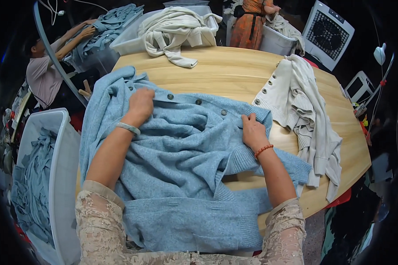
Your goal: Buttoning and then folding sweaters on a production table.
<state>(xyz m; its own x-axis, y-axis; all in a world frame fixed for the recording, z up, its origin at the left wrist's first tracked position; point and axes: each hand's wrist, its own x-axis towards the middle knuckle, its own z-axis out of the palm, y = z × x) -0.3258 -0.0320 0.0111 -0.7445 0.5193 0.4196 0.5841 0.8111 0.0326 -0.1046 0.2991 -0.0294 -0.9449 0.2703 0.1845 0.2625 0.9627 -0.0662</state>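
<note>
Cardigan, pale blue with a fine mottled fleck, lies rumpled across the near side of my worktop, its lower part spread toward me. The knit looks soft and slightly fuzzy, falling into deep, rounded folds through the middle. Along its far edge runs a flat band set with round, dark buttons, a little glossy. Close vertical ribbing marks the edge by my right wrist, and a ribbed cuff reaches out to the right.

My left hand is curled on the cloth beside the band; its fingertips are hidden, so I cannot tell whether it grips. My right hand pinches the cloth near the band's right end, fingers bent over it.

The worktop is pale, smooth, streaked wood with a curved edge. To the right, a cream knit with dark buttons hangs in loose, long creases, its ribbing thicker.
</note>
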